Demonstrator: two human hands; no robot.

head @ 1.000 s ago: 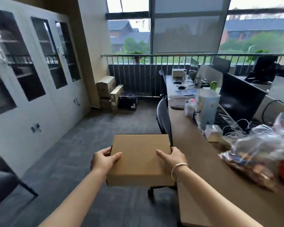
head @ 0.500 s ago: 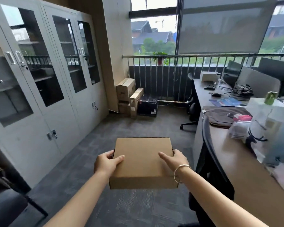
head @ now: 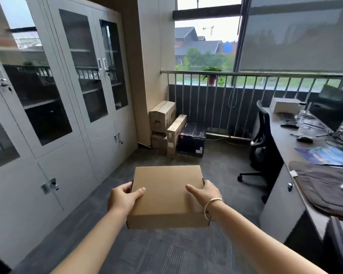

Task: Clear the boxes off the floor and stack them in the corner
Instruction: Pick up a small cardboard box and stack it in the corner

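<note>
Item: flat box (head: 166, 192), plain brown cardboard, lid closed, no tape or label visible on top.
Location: carried at mid-height in front of the person, above the carpet (head: 166, 254), well apart from the corner.
Left hand (head: 123, 198): grips the left edge, thumb lying on the lid, fingers wrapped over the side and hidden from there on.
Right hand (head: 206, 194): grips the right edge, thumb on the lid, fingers curled down the side wall; bangle (head: 213, 204) on the wrist.
Attitude: held roughly level, near edge towards the body.
Weight, judged: light; two relaxed hands carry it with arms extended and no visible sag.
Stiffness, judged: walls stiff enough for a side grip; the broad lid probably gives if pressed in the middle.
Surface, judged: matt cardboard, good friction, unlikely to slip.
Contents: unknown; cannot tell whether fragile.
Best hold, judged: opposite short sides, fingers under the base, thumbs on top, as now.
Destination: corner stack (head: 162, 123) beside the pillar (head: 149, 66), brown cartons piled there, one narrow carton (head: 175, 135) leaning or standing on end, a black box (head: 192, 139) just beside.
Placement risk, judged: the top carton sits high and the narrow one offers little surface; the black box gives the flattest landing.
Obstacles: chair (head: 261, 139) and desk (head: 305, 159) to the right, cabinets (head: 67, 95) to the left; path between looks open.
</note>
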